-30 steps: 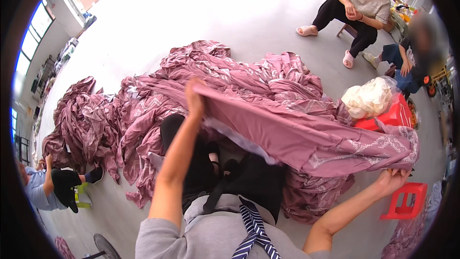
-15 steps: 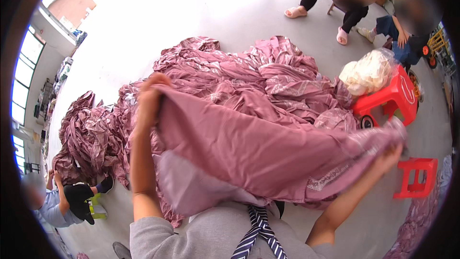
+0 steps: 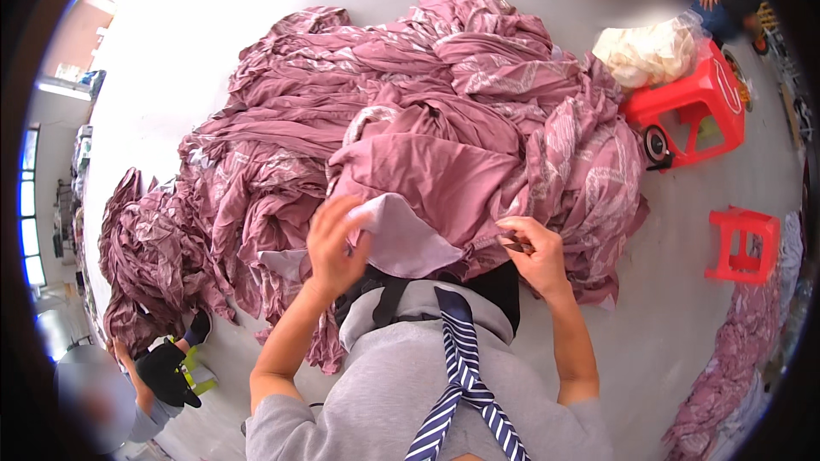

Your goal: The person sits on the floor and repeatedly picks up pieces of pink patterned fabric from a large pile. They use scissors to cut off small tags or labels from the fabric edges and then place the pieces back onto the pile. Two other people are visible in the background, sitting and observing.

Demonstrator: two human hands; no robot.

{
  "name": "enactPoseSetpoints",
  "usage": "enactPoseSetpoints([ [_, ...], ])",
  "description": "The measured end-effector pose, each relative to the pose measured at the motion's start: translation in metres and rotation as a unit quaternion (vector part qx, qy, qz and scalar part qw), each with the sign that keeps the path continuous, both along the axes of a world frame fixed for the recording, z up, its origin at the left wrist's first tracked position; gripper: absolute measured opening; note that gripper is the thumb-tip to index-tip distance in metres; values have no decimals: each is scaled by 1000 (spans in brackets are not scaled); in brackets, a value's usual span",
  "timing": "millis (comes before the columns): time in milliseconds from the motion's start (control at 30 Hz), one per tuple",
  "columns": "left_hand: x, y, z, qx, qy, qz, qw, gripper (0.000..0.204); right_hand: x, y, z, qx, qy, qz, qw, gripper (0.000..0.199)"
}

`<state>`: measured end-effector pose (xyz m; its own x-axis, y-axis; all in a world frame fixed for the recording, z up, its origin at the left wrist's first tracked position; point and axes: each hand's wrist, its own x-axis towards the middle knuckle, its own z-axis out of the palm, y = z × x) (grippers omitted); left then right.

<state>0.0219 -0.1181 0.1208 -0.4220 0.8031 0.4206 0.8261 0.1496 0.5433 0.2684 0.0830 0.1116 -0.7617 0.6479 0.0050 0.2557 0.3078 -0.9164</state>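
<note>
Gripping the mauve cloth [image 3: 444, 179] edge, both hands; bare floor [image 3: 675, 290] right.

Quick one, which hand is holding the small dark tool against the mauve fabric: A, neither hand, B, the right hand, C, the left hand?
B: the right hand grips a small dark tool at the edge of the mauve fabric, while the left hand only pinches a pale fold of the cloth.

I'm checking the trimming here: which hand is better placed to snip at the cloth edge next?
Probably the right hand: it holds what look like small snips against the mauve cloth. The left hand is busy pinching the cloth's pale underside.
</note>
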Motion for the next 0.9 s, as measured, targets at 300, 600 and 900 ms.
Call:
enactPoseSetpoints([
  [300, 58, 47, -33, -126, 1, -241, 962, 46, -8, -30, -22, -5, -90, 32, 995, 34],
  [600, 61, 50, -62, -52, -7, -225, 973, 35, -27, -36, -32, 85, -87, -2, 993, 11],
  [900, 65, 76, -30, 81, -195, -173, 962, 39, -27, -27, 3, -271, 104, -96, 952, 12],
])
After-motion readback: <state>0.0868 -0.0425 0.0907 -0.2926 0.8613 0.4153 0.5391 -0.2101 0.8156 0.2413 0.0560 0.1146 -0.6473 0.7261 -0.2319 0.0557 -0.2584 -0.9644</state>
